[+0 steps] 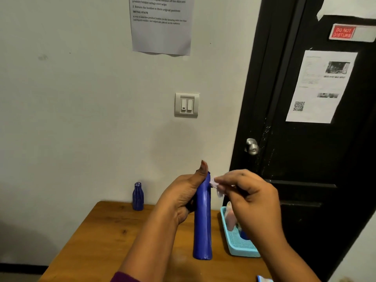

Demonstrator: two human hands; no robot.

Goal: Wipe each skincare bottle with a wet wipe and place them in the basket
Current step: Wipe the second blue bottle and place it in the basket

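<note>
Left grip (183, 197) clasps glossy tapered bottle (203, 231); right grip (254, 200) pinches crumpled wipe (216, 185).

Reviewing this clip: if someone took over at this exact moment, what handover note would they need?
Left hand: grips the tall blue bottle, upright over the table.
Right hand: pinches the wet wipe at the bottle's top.
Basket, right side of the table: holds a pale bottle and something blue, partly hidden behind the right hand.
Small blue bottle: stands at the table's far edge by the wall.
Done: at least one bottle is in the basket.
Left: finish wiping the tall blue bottle and put it in the basket, then wipe and place the small blue bottle.
</note>
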